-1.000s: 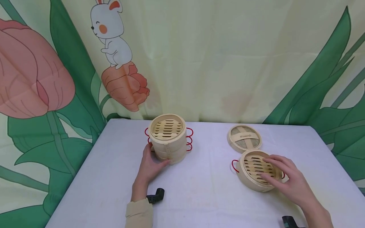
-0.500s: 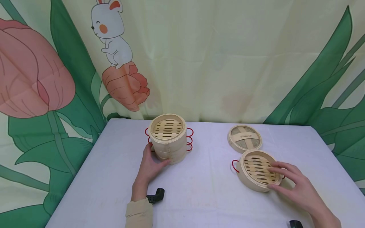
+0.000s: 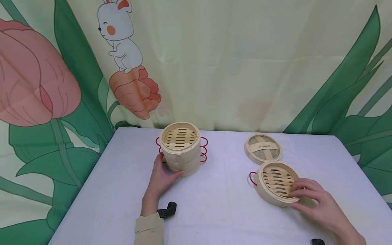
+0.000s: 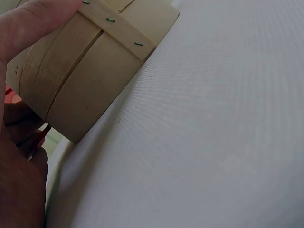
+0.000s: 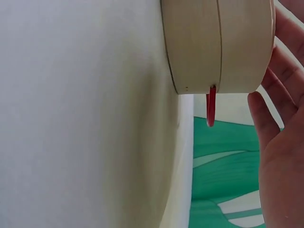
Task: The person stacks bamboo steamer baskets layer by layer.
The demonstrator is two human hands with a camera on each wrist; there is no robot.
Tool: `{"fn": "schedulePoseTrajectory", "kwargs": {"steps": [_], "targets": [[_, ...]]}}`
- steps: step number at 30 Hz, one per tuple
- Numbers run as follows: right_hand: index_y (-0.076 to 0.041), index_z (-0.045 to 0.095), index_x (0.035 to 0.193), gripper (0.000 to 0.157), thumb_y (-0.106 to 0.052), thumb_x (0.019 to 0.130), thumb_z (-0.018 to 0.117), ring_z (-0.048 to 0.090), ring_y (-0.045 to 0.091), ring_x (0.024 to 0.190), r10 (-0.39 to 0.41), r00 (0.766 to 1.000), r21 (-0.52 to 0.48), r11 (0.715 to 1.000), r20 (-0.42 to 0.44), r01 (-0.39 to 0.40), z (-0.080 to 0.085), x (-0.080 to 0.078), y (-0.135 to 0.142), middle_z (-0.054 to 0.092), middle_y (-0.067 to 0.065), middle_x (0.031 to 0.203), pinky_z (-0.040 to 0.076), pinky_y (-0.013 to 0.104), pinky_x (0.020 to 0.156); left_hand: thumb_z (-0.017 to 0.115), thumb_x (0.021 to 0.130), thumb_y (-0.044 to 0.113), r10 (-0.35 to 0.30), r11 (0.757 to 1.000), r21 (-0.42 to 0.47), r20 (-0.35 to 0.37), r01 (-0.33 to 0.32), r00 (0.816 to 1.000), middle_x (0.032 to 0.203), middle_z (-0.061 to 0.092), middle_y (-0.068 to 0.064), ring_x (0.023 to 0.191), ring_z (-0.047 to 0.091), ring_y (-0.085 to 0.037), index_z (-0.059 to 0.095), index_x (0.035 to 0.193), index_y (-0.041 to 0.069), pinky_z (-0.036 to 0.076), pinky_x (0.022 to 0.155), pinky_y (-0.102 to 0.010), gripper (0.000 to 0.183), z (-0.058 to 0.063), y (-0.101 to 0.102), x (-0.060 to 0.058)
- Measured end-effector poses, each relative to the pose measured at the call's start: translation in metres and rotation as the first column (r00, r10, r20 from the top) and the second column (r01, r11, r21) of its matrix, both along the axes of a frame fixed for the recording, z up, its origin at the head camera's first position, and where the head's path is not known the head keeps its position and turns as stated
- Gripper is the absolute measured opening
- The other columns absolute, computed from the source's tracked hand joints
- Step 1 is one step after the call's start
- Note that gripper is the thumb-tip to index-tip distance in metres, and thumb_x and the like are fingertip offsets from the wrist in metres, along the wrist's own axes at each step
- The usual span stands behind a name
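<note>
In the head view, a stack of small bamboo steamer baskets (image 3: 180, 156) with red side handles stands upright at left of centre, slatted base showing on top. My left hand (image 3: 160, 180) grips its lower part, thumb across the front and fingers round the left side. The left wrist view shows the thumb against the stapled wall (image 4: 95, 71) and the bottom edge down at the cloth. A single bamboo steamer basket (image 3: 277, 182) sits at right. My right hand (image 3: 318, 200) holds its near right rim, fingertips inside and thumb outside; a red handle (image 5: 211, 107) shows below.
Behind the single basket lies a round bamboo lid (image 3: 263, 148) with crossed strips, close against it. White cloth covers the table (image 3: 220, 211). A printed curtain (image 3: 229, 68) hangs along the table's back edge. Black wrist cameras (image 3: 167, 210) sit near both wrists.
My right hand has moved from over the single basket's slats back to its right rim, its fingers bending over the edge. The left hand, the stack and the lid stay put.
</note>
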State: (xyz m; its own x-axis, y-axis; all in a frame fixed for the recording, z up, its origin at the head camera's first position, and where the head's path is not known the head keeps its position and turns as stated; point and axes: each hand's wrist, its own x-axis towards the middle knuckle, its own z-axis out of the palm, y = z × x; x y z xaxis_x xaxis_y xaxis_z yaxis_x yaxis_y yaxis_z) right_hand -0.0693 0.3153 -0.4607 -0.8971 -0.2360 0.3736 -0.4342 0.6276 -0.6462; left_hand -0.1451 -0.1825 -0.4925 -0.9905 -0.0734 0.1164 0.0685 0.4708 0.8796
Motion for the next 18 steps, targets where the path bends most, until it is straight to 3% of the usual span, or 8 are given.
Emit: {"fn": "schedulePoseTrajectory", "kwargs": {"steps": [18], "targets": [[-0.026, 0.076, 0.091, 0.044, 0.001, 0.06, 0.094, 0.043, -0.003, 0.114, 0.033, 0.998, 0.054, 0.998, -0.055, -0.03, -0.0038, 0.001, -0.0007, 0.064, -0.004, 0.104, 0.026, 0.006, 0.098, 0.091, 0.074, 0.028, -0.002, 1.0, -0.001, -0.011, 0.002, 1.0, 0.153, 0.033, -0.017, 0.143, 0.031, -0.031, 0.027, 0.153, 0.004, 0.024, 0.117, -0.052, 0.104, 0.0006, 0.0004, 0.0001]]}}
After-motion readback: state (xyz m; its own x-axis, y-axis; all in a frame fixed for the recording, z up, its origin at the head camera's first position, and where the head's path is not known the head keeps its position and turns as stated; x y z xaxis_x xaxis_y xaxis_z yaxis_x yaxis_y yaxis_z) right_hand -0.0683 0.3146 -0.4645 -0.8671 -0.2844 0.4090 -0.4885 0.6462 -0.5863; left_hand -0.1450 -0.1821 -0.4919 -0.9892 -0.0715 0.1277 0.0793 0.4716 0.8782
